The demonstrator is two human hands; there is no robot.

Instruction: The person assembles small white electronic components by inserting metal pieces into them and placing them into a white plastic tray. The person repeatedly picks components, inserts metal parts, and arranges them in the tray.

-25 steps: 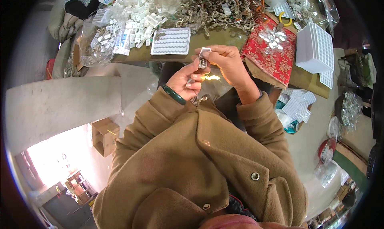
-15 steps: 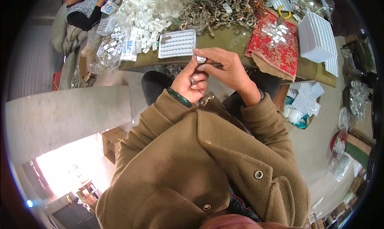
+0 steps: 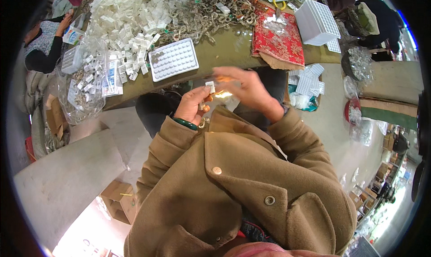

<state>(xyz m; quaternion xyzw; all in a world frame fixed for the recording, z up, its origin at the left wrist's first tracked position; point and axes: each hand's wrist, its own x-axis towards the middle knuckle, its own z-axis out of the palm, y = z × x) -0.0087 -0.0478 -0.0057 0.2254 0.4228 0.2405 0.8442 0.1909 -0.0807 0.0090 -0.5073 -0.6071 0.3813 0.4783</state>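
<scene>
My left hand [image 3: 191, 108] pinches a small white box-like piece [image 3: 210, 86] between thumb and fingertips, in front of the table edge. Something small and pale also shows in its curled lower fingers, too small to name. Just to the right is my right hand [image 3: 246, 90], apart from the piece; motion smears its fingers. A bright glint appears below those fingers. Beyond my hands, a white tray [image 3: 175, 61] with rows of round hollows lies on the table, a few hollows at its left end holding greyish bits. A twisted yellowish-clear strand [image 3: 203, 123] hangs below my left hand.
White boxes [image 3: 130, 37] heap at the table's back left, beside tangled strands [image 3: 211, 15]. Right lie a red patterned cloth [image 3: 279, 48], yellow-handled scissors [image 3: 279, 4] and stacked white trays [image 3: 316, 23]. A clear bag [image 3: 83, 88] hangs left, near another person [image 3: 45, 50].
My right hand has drawn away from the small white piece and is now blurred. My left hand still holds the piece. The whole view has turned and shifted.
</scene>
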